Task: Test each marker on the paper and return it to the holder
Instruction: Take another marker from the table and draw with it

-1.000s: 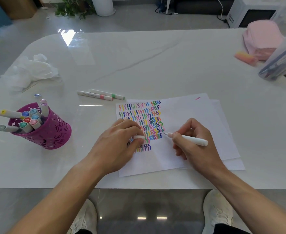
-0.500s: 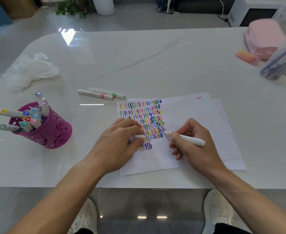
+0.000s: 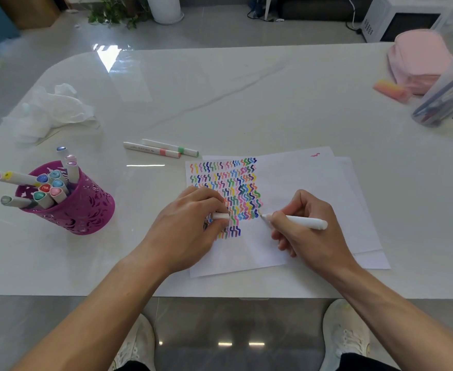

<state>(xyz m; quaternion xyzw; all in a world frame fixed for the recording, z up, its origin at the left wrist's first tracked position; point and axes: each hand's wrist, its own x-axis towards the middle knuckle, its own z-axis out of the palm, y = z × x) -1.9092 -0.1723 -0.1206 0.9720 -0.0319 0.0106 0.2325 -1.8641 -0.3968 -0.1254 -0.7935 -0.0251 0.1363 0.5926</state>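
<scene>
A white sheet of paper [image 3: 295, 183] covered in rows of coloured squiggles lies on the table in front of me. My right hand [image 3: 308, 231] grips a white marker [image 3: 304, 222], its tip touching the paper at the right edge of the squiggles. My left hand [image 3: 188, 228] rests on the paper with its fingers curled round a white marker cap [image 3: 221, 216]. A purple perforated holder [image 3: 78, 204] with several markers stands to the left. Two white markers [image 3: 161, 148] lie on the table beyond the paper.
Crumpled white plastic [image 3: 51, 111] lies at the far left. At the far right sit a pink pouch [image 3: 418, 60], an orange-pink eraser [image 3: 390, 89] and a clear container of pens [image 3: 444, 95]. A second sheet [image 3: 372, 261] lies under the paper. My shoes show below the table edge.
The marker tip in my right hand has shifted slightly along the right edge of the squiggles. My left hand has stayed in place on the paper.
</scene>
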